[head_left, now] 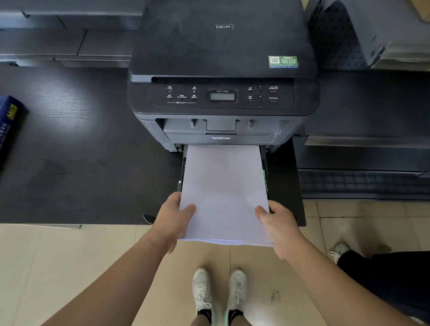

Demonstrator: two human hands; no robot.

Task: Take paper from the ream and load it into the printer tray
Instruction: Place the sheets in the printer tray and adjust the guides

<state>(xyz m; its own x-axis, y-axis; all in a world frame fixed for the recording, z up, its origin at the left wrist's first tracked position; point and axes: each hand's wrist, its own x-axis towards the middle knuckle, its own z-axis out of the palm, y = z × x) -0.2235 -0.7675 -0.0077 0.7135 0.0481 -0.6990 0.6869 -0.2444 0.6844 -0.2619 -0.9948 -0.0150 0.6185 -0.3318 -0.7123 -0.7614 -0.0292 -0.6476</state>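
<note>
Both hands grip one stack of white paper (226, 188) by its near corners. Left hand (173, 216) clasps the near left corner, thumb on top of the sheets and fingers beneath. Right hand (279, 226) clasps the near right corner in the same manner, thumb on top. The stack's near edge overhangs the floor, beyond the front edge of the worktop (84, 156); its far edge reaches the slot beneath the printer's front panel. The stack lies over the pulled-out paper tray (265, 165), whose dark side rails show along both long edges of the sheets, with a green guide tab visible on the right rail. Whether the sheets rest flat in the tray or are held just above it cannot be told.

Below the hands, the person's two white shoes (218, 295) stand on pale floor tiles. A second person's shoe and dark trouser leg (387, 274) appear at the right edge.

Printer (223, 71) is a dark unit, lid closed, control panel and small display facing forward, a green label on the lid's right corner. Blue paper ream (1, 136) lies on the worktop at the far left, well apart from the printer. Grey perforated shelving (345, 35) stands behind the printer on the right.
</note>
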